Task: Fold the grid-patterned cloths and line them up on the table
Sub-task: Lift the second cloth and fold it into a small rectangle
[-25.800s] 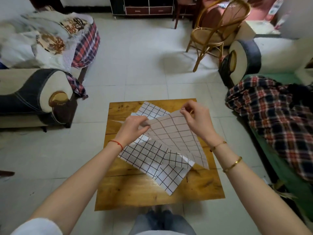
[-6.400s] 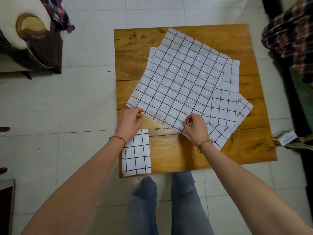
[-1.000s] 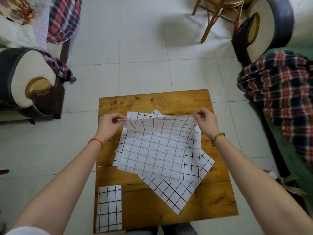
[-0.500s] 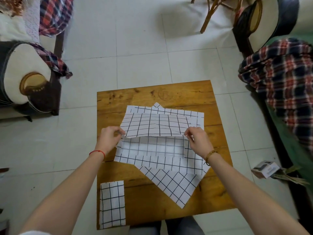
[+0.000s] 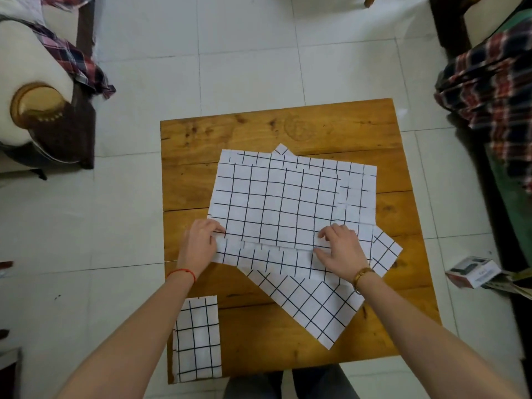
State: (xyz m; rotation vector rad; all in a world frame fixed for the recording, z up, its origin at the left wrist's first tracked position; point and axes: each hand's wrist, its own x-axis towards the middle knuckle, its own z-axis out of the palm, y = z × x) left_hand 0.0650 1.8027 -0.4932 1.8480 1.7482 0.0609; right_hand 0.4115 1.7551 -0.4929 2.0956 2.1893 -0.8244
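A white cloth with a black grid (image 5: 276,203) lies folded in half on the wooden table (image 5: 288,131), its two long edges meeting on my side. My left hand (image 5: 200,246) pinches its near left corner. At the near right corner, my right hand (image 5: 341,253) holds the edge between thumb and curled fingers. Under it lie more grid cloths, unfolded: one shows along the near edge (image 5: 267,262), and another (image 5: 313,305) sticks out askew toward the near right. A small folded grid cloth (image 5: 197,338) sits at the table's near left corner.
A sofa arm (image 5: 37,110) with a plaid cloth stands to the left. At the right is a green seat with a plaid blanket (image 5: 489,82). A small box (image 5: 472,272) lies on the tiled floor right of the table. My legs are at the table's near edge.
Both hands have pulled the far edge of the top cloth toward me and laid it on the near edge, so the cloth is now folded in half. The camera has tilted further down.
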